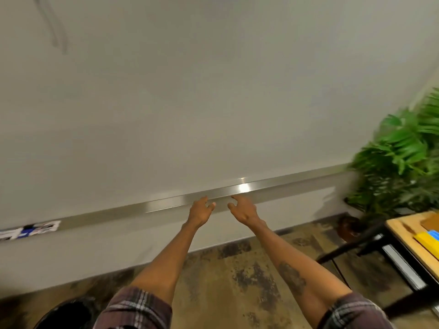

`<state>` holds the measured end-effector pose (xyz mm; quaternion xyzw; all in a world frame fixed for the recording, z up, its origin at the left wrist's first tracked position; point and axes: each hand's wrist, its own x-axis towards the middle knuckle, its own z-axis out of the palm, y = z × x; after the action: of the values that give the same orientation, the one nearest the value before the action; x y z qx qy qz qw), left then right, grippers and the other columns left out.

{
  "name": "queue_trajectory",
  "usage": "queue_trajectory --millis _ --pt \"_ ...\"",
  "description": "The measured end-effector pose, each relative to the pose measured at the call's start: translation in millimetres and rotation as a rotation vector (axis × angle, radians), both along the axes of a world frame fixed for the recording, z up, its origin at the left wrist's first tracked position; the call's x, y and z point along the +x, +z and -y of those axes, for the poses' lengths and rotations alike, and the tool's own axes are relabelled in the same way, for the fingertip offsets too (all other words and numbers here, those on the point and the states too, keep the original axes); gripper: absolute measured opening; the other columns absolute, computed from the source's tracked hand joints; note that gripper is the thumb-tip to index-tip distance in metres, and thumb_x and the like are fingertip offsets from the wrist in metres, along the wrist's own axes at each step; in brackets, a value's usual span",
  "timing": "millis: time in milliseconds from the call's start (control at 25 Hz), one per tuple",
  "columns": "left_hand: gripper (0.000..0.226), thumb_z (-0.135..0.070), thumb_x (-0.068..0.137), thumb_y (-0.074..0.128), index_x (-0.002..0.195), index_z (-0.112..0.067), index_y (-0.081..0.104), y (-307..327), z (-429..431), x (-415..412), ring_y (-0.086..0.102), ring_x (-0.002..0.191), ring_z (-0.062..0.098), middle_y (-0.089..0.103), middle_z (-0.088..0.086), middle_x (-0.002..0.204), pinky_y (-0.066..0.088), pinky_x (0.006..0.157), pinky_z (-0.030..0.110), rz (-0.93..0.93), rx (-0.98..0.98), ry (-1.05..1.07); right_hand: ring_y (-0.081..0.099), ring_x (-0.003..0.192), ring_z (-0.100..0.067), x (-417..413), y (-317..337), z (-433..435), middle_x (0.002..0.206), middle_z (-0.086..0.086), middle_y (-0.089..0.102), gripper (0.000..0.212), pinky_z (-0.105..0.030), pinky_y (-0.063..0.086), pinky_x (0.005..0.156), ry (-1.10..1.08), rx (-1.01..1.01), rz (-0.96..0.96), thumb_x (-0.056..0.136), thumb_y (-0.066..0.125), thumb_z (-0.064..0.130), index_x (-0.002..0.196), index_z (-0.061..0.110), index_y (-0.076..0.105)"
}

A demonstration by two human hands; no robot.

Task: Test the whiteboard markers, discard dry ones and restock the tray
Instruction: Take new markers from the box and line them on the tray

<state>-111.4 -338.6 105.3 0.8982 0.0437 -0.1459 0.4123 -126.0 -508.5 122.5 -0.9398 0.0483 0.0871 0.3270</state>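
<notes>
A large whiteboard fills the wall ahead, with faint grey strokes at its upper left. Along its lower edge runs a long metal tray. Both arms reach forward side by side. My left hand and my right hand hover at the tray's front edge near its middle, fingers loosely spread, holding nothing. Several markers, blurred white and blue, lie in the tray at the far left, well away from both hands.
A leafy green plant in a dark pot stands at the right end of the board. A wooden table with yellow and blue items and a black chair sit at the right. A dark round object shows at bottom left.
</notes>
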Motion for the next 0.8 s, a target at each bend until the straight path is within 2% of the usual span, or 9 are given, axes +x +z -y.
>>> queue_trajectory --millis 400,600,800 --pt "0.057 -0.039 0.103 0.045 0.154 -0.018 0.029 -0.7 194.9 48.0 0.013 0.152 0.031 0.024 0.006 0.163 0.018 0.121 0.048 0.081 0.134 -0.476 0.039 0.14 -0.029 -13.5 4.2 173.5 0.15 -0.008 0.046 0.051 -0.049 0.031 0.113 -0.346 -0.048 0.043 0.098 0.049 0.036 0.144 0.014 0.046" --pt "0.057 -0.038 0.103 0.048 0.153 -0.017 0.032 6.7 280.5 74.5 0.024 0.149 0.028 0.027 0.006 0.161 0.024 0.12 0.045 0.085 0.156 -0.697 0.036 0.141 -0.028 -14.1 9.1 251.9 0.152 -0.007 0.043 0.051 -0.052 0.028 0.113 -0.533 -0.076 0.037 0.098 0.047 0.035 0.145 0.015 0.044" --pt "0.054 -0.031 0.102 0.051 0.15 -0.011 0.037 3.7 360.5 91.9 0.03 0.147 0.026 0.035 0.009 0.157 0.024 0.12 0.038 0.096 0.096 -0.913 0.04 0.138 -0.028 -31.7 5.2 312.5 0.149 -0.007 0.046 0.051 -0.049 0.033 0.11 -0.748 -0.09 0.046 0.097 0.048 0.036 0.144 0.017 0.046"
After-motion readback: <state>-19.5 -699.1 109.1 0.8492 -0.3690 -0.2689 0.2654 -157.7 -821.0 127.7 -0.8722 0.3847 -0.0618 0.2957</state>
